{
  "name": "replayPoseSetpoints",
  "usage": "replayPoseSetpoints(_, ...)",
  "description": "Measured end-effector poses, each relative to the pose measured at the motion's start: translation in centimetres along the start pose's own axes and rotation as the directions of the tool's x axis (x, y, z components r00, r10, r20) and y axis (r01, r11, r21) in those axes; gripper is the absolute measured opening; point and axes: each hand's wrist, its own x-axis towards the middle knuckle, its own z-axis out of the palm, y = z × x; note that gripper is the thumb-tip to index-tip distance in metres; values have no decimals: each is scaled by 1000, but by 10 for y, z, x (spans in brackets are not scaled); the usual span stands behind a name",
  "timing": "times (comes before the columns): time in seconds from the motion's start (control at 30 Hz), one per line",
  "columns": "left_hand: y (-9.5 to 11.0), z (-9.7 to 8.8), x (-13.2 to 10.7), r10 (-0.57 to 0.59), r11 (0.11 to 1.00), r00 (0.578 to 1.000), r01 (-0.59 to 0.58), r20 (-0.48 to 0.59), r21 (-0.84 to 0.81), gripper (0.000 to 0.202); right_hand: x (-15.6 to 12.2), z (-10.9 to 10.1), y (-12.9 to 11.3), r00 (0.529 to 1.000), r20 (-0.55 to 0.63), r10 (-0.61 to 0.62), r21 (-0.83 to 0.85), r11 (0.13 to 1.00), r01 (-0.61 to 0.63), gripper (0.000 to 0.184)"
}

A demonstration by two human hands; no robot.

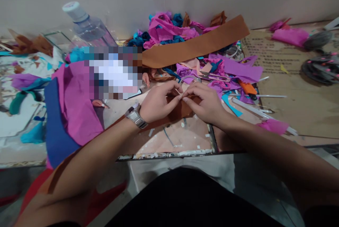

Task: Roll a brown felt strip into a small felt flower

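My left hand, with a metal watch on its wrist, pinches thumb against finger. My right hand meets it fingertip to fingertip, also in a pinch. Both close on the upper edge of a brown crepe paper strip, which hangs below the fingers and stretches left behind my forearm. Any smaller piece between the fingertips is hidden. Just beyond my hands lies a wide brown strip across a heap of pink and teal crepe paper scraps. A thin pale ring shows right behind my fingers.
Pink crepe paper and a blue sheet overhang the table's front edge at left. Behind stand a clear bottle and a blurred-out bright patch. To the right are an orange-handled cutter, white sticks and cardboard.
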Motion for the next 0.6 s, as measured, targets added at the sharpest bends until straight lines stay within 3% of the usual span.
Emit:
replayPoseSetpoints(0.27,1,-1,1,92,987,996,-89,-12,135,7,2,-2,1,999,2,37,70,997,-37,3)
replayPoseSetpoints(0.6,2,2,-2,162,954,986,-147,-35,262,6,2,-1,1,999,36,12,27,1000,-13,5)
